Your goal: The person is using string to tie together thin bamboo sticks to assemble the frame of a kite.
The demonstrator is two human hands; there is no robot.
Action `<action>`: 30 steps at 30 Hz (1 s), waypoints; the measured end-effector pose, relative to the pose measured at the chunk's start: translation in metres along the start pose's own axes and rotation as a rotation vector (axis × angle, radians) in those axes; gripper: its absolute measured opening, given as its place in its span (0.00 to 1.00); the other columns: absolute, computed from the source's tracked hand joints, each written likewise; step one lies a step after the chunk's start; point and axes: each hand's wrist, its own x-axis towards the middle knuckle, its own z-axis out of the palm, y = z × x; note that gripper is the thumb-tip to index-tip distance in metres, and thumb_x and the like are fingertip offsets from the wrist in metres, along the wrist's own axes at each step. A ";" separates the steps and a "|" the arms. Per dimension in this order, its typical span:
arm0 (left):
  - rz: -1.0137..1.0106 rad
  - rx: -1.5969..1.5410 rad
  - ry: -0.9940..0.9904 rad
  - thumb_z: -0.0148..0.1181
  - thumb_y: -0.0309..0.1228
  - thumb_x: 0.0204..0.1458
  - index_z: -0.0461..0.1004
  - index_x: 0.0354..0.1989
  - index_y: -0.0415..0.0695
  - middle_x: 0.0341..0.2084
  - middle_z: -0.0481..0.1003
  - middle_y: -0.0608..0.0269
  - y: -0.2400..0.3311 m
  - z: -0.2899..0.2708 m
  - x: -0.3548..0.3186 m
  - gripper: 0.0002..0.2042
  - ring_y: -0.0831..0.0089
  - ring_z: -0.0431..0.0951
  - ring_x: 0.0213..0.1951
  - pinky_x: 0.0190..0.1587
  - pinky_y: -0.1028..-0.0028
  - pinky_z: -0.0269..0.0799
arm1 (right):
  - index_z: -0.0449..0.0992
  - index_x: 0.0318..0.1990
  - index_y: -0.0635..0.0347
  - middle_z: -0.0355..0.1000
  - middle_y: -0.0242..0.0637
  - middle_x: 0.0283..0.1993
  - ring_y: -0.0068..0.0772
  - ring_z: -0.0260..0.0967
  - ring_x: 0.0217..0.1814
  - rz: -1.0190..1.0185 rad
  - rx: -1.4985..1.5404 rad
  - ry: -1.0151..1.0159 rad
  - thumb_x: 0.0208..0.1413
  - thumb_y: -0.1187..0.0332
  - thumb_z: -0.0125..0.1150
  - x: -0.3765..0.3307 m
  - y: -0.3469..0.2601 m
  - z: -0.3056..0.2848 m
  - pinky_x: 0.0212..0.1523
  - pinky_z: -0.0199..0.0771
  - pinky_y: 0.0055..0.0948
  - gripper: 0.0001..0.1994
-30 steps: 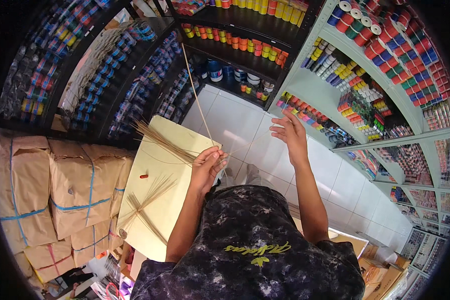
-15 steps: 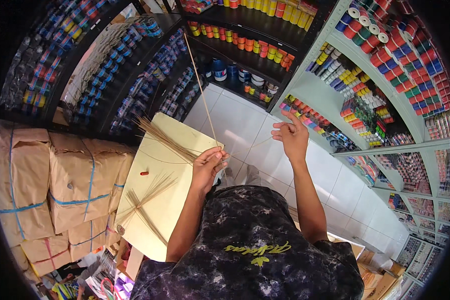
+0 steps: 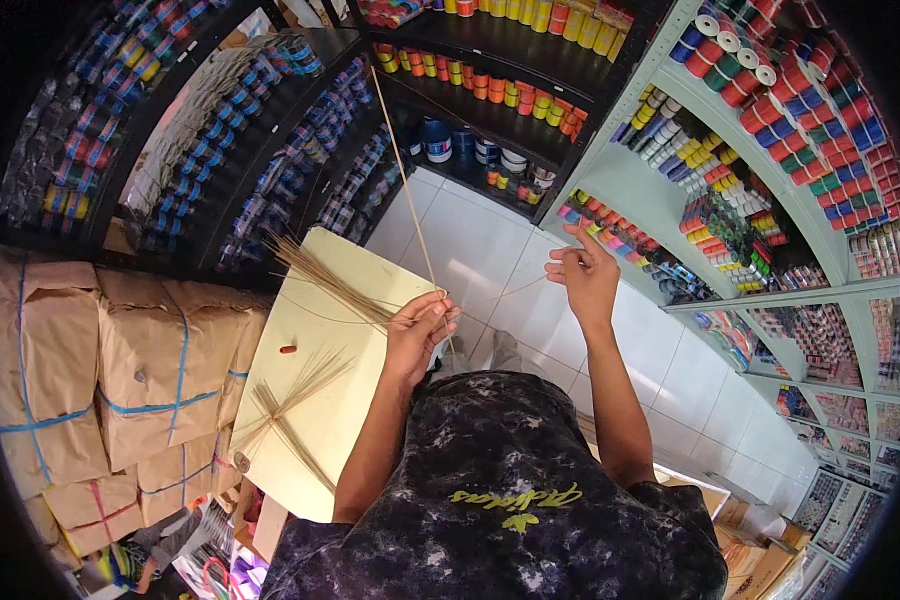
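One long, thin tan stick point(image 3: 407, 187) slants from the upper middle of the frame down to the centre, where the left hand point(image 3: 418, 325) pinches it between thumb and fingers. Right of centre, the right hand point(image 3: 585, 272) is raised, its thumb and fingers pinched on a finer tan strand point(image 3: 518, 290) that stretches toward the left hand above the white tiled floor point(image 3: 505, 240). Left of centre, a pale yellow desk point(image 3: 342, 425) carries a loose bundle of thin tan sticks point(image 3: 335, 283) near the left hand, a crossed pile of similar sticks point(image 3: 276, 417) lower down, and a small red piece point(image 3: 287, 350) between them. Brown paper-wrapped parcels point(image 3: 140, 350) fill the lower left.
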 end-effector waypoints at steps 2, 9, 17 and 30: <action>0.008 0.007 -0.013 0.59 0.26 0.63 0.75 0.53 0.40 0.44 0.80 0.57 -0.001 -0.001 0.001 0.12 0.64 0.83 0.47 0.47 0.70 0.81 | 0.70 0.62 0.68 0.78 0.46 0.37 0.31 0.80 0.33 0.008 -0.004 0.001 0.64 0.78 0.49 0.000 0.000 0.000 0.34 0.84 0.27 0.19; -0.009 0.031 0.001 0.59 0.26 0.63 0.75 0.53 0.39 0.44 0.80 0.57 -0.001 0.001 0.002 0.12 0.64 0.83 0.47 0.46 0.70 0.82 | 0.71 0.62 0.68 0.78 0.47 0.37 0.31 0.80 0.33 0.013 -0.011 0.013 0.63 0.78 0.49 0.002 0.002 -0.002 0.33 0.84 0.27 0.19; -0.022 0.038 0.014 0.58 0.26 0.63 0.76 0.53 0.40 0.44 0.80 0.57 0.000 0.004 0.002 0.12 0.63 0.83 0.47 0.46 0.69 0.82 | 0.71 0.62 0.67 0.78 0.46 0.38 0.31 0.80 0.33 0.022 -0.030 0.017 0.63 0.78 0.49 0.002 0.004 -0.003 0.33 0.84 0.26 0.20; -0.023 0.030 -0.015 0.59 0.27 0.63 0.76 0.53 0.41 0.43 0.81 0.58 0.001 0.005 0.002 0.12 0.64 0.83 0.47 0.46 0.70 0.82 | 0.71 0.63 0.65 0.78 0.46 0.37 0.30 0.80 0.33 0.040 -0.038 0.011 0.64 0.78 0.49 0.003 0.011 -0.007 0.33 0.84 0.27 0.20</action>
